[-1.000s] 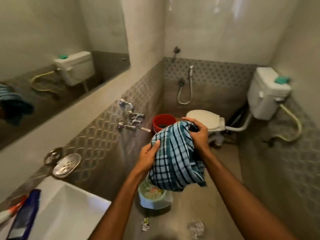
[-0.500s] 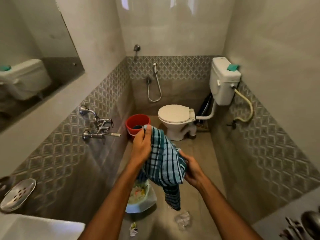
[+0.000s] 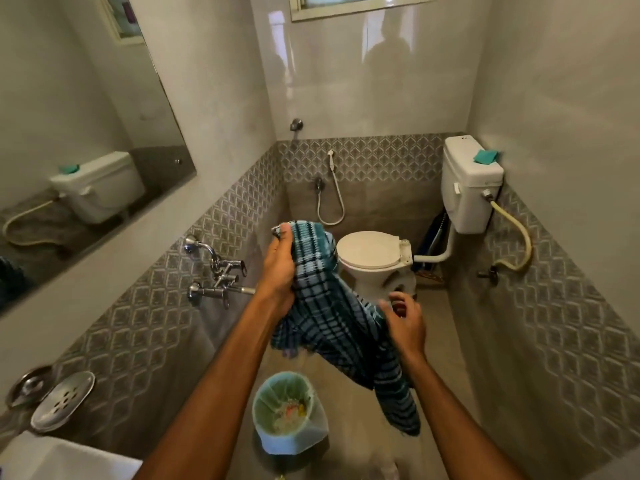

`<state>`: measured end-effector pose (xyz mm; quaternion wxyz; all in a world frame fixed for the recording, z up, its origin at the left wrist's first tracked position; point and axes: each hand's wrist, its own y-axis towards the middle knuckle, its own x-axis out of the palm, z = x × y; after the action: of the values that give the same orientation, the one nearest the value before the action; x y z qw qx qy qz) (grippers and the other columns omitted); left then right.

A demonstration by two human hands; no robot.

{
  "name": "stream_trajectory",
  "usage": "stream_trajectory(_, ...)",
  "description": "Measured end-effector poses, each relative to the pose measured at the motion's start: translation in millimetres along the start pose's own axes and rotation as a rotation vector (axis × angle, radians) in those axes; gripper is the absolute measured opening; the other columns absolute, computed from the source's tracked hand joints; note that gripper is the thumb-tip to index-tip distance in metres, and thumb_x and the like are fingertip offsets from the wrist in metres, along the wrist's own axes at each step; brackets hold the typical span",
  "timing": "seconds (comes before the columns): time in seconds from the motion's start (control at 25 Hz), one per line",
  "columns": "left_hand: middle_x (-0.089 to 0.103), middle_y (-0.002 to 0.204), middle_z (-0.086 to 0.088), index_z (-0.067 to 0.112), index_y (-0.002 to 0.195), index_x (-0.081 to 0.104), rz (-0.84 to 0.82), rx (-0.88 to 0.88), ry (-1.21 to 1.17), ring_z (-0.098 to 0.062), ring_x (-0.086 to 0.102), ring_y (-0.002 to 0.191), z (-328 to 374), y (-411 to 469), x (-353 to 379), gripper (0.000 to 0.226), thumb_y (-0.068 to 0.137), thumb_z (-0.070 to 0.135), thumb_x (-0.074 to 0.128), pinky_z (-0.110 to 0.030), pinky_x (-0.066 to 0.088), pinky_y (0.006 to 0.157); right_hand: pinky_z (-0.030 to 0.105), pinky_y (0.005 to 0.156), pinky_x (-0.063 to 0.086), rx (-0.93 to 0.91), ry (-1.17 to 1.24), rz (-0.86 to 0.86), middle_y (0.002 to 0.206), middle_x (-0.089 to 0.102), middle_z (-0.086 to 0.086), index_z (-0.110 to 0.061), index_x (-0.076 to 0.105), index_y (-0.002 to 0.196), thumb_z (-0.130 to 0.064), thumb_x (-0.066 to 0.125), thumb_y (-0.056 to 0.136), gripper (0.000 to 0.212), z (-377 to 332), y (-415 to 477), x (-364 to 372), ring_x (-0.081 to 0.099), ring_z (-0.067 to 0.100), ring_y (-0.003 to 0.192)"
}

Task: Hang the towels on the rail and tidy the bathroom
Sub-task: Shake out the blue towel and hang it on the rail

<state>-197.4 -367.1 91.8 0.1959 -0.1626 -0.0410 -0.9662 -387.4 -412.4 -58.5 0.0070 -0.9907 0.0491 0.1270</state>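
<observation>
The left hand [image 3: 280,271] is clamped round the gathered top edge of a blue-and-white checked cloth towel [image 3: 322,306] and holds it up in front of the closed white toilet [image 3: 367,254]. From that grip the towel drapes down and to the right, its tail hanging just beside the right forearm above the grey floor [image 3: 446,341]. The right hand [image 3: 403,323] sits at the towel's right edge with its fingers curled and blurred; whether it grips the cloth, I cannot tell. The towel hides the toilet's left side. Below it stands 1 round bin with a pale green liner [image 3: 291,420].
</observation>
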Motion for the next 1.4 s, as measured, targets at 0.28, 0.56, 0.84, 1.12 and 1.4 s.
stream_trajectory(0.28,0.073,0.101,-0.009,0.021,0.104,0.062,-0.097,0.008,0.127,-0.023,0.071,0.09,9.6,22.7,45.4,0.033,0.102,0.041,0.036,-0.041,0.058,0.083,0.021,0.065,0.05,-0.534,0.407,0.073,0.083,0.063,-0.011,-0.036,0.056,0.091,-0.042,0.059,0.091,0.008,-97.7,-14.8,25.2,0.061,0.009,0.075)
stream_trajectory(0.56,0.076,0.086,0.001,0.025,0.097,0.064,-0.187,0.142,0.215,-0.017,0.072,0.082,22.7,58.3,38.9,0.033,0.1,0.044,0.038,-0.037,0.059,0.074,0.038,0.073,0.059,-0.243,0.717,-0.291,0.095,0.073,0.014,-0.013,0.055,0.109,-0.01,0.064,0.091,0.02,-140.9,5.7,34.1,0.072,0.025,0.081)
stream_trajectory(0.84,0.069,0.108,-0.002,0.024,0.098,0.065,-0.114,0.043,0.096,-0.022,0.065,0.105,19.7,108.2,0.1,0.033,0.1,0.045,0.04,-0.04,0.052,0.094,0.041,0.078,0.053,-0.088,0.419,-0.605,0.09,0.069,0.022,0.004,0.07,0.094,-0.04,0.063,0.087,0.045,-150.7,12.7,23.5,0.067,0.032,0.078)
stream_trajectory(1.12,0.054,0.139,-0.01,0.011,0.138,0.049,-0.291,-0.182,0.457,-0.03,0.048,0.131,-96.1,94.1,-71.1,0.051,0.097,0.041,0.05,-0.043,0.04,0.108,0.042,0.091,0.056,0.065,0.971,-0.468,0.102,0.072,0.018,0.001,0.072,0.103,-0.045,0.037,0.102,0.057,-206.1,51.5,15.2,0.069,0.03,0.094)
stream_trajectory(1.4,0.066,0.112,-0.023,-0.001,0.118,0.059,0.077,-1.059,0.039,-0.039,0.064,0.101,-254.4,-2.5,-132.2,0.064,0.088,0.054,0.055,-0.053,0.051,0.092,0.032,0.068,0.058,0.008,1.2,-0.318,0.082,0.064,0.009,-0.007,0.06,0.097,-0.037,0.038,0.103,0.037,-213.2,69.7,-0.2,0.065,0.019,0.07)
